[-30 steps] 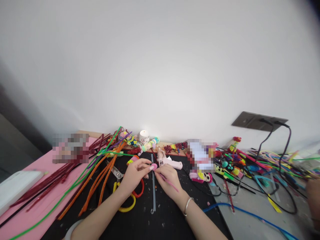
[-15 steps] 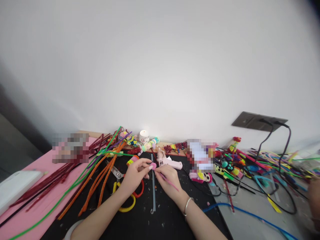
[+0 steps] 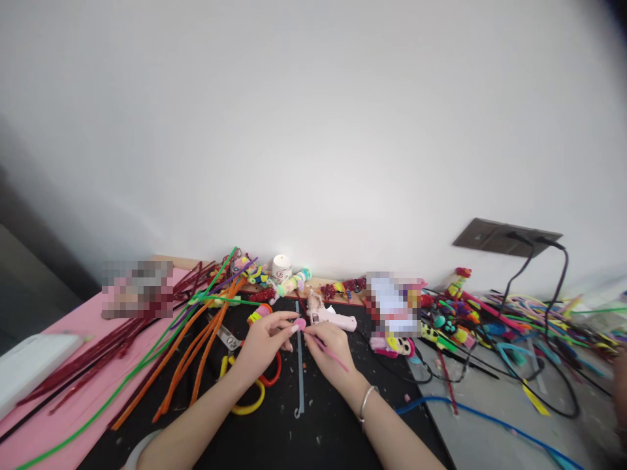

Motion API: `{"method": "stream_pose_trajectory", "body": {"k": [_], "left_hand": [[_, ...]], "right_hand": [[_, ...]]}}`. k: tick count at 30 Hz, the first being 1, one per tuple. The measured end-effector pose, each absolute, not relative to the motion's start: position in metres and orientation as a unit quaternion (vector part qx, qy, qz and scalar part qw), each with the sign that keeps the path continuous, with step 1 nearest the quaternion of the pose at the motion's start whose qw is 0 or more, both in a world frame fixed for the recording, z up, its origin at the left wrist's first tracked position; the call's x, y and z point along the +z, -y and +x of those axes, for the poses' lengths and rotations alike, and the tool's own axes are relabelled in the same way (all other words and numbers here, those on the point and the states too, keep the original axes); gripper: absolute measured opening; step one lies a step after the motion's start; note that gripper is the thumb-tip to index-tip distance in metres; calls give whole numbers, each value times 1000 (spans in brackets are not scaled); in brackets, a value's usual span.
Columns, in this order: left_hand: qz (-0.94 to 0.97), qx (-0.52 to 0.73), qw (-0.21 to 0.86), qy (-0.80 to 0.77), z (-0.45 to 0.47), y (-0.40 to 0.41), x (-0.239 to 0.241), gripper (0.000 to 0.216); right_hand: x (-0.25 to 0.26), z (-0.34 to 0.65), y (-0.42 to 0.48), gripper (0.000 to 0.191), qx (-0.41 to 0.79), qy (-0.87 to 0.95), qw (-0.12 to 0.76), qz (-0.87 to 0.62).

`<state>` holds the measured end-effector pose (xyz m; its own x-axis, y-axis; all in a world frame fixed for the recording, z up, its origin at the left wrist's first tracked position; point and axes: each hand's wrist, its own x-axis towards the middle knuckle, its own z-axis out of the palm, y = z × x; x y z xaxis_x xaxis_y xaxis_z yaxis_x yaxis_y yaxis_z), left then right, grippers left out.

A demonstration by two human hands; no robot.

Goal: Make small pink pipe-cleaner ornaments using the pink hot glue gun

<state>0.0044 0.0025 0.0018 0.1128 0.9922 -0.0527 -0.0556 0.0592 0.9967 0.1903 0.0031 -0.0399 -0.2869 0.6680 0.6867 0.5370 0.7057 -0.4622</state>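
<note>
A pink pipe cleaner [image 3: 334, 356] has a small coiled end between my two hands, above the black mat [image 3: 323, 434]. My left hand [image 3: 268, 339] pinches the coil with thumb and fingertips. Close beside it, my right hand [image 3: 330, 346] is closed on the same pipe cleaner, and the tail runs back over the hand. Just behind lies a pink glue gun [image 3: 337, 318]. A translucent glue stick [image 3: 300, 378] lies on the mat under my hands. Scissors with yellow and red handles [image 3: 252, 401] are partly covered by my left forearm.
Orange pipe cleaners [image 3: 189, 365] and dark red ones [image 3: 93, 352] spread to the left. A paper cup [image 3: 281, 267] stands by the wall. On the right are a pile of coloured pipe cleaners [image 3: 539, 320], black cables [image 3: 563, 307] from a wall socket [image 3: 490, 236], and part of another person's arm.
Hardly anything differs. Both hands keep their pinch on the pink pipe cleaner, and the view has shifted very slightly.
</note>
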Motion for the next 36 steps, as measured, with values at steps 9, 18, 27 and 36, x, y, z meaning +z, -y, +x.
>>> {"method": "stream_pose_trajectory", "body": {"k": [9,18,27,36], "left_hand": [[489,465,570,-469,5,-4,0,46],[488,464,577,-463,4,-4,-1,48],[484,466,586,-453,4,-5,-1,47],[490,456,583,-461,4,-4,-3,60]], "right_hand": [[-34,188,-2,24,71,795,474,-371],[-35,189,-1,21,94,790,470,-381],[-34,190,0,23,106,789,461,-392],[-33,189,1,25,120,783,463,-397]]}}
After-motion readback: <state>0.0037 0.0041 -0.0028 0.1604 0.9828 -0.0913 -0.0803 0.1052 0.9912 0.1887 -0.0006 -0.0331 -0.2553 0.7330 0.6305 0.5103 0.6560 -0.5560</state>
